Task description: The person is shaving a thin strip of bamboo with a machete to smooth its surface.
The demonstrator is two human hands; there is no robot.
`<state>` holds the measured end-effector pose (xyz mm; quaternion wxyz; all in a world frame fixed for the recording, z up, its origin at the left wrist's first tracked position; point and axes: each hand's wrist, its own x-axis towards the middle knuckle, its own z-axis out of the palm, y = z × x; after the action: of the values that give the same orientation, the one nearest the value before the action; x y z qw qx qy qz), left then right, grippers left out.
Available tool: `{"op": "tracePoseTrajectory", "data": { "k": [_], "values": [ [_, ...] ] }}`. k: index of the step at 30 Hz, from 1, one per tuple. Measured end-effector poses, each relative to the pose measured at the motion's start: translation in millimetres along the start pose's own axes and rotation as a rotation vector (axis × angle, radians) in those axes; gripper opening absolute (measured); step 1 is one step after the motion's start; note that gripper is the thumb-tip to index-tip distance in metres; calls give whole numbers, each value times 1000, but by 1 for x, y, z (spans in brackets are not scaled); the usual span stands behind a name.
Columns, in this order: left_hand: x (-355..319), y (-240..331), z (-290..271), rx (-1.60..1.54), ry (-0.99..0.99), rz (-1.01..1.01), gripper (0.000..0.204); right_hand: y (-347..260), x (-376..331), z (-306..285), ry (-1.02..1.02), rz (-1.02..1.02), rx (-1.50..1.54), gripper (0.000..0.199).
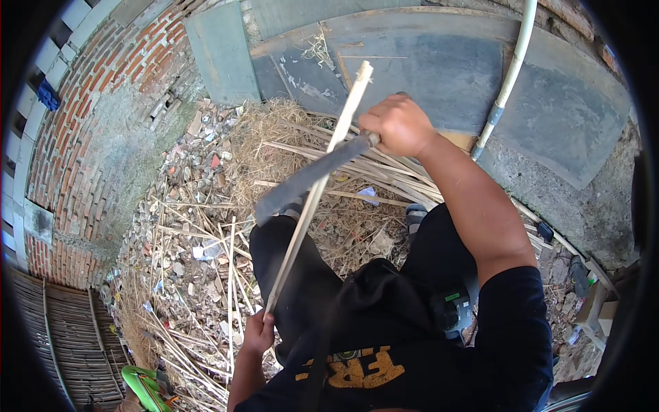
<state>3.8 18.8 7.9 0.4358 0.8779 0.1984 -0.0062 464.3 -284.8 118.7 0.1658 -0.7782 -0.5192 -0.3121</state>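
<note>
My right hand (398, 126) is closed round the handle of a machete, whose broad dark blade (309, 177) slants down to the left. The blade lies across a long pale bamboo strip (347, 113); whether its edge bites into the strip I cannot tell. At the strip's lower end, near my left thigh, my left hand (258, 334) grips it. The strip rises at a tilt between my knees, and its far end looks frayed.
Split strips (405, 175) lie in a pile beyond my feet, beside dry shavings (274, 137). More strips (230, 295) litter the rubble at left. Grey panels (425, 75) and a pale pipe (511, 75) stand ahead. A brick wall (89, 158) rises at left.
</note>
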Motion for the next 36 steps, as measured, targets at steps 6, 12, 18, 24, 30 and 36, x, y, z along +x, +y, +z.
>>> {"op": "tracePoseTrajectory", "data": {
  "k": [6, 12, 18, 24, 30, 36],
  "values": [
    [2, 13, -4, 28, -43, -25, 61, 40, -11, 12, -16, 869, 47, 22],
    [2, 15, -9, 78, -94, -56, 66, 58, -36, 6, 35, 1034, 278, 28],
    [1, 15, 1, -46, -51, -25, 68, 59, -36, 3, 158, 1187, 934, 30],
    [-1, 13, -8, 125, 15, -16, 54, 17, -5, -25, 385, 1055, 1394, 35],
    [4, 25, -8, 317, 136, 63, 55, 19, -8, -14, 375, 1059, 1281, 48],
    [13, 21, -16, 409, 163, 97, 53, 20, -8, -12, 412, 1068, 1323, 45]
  ]
}}
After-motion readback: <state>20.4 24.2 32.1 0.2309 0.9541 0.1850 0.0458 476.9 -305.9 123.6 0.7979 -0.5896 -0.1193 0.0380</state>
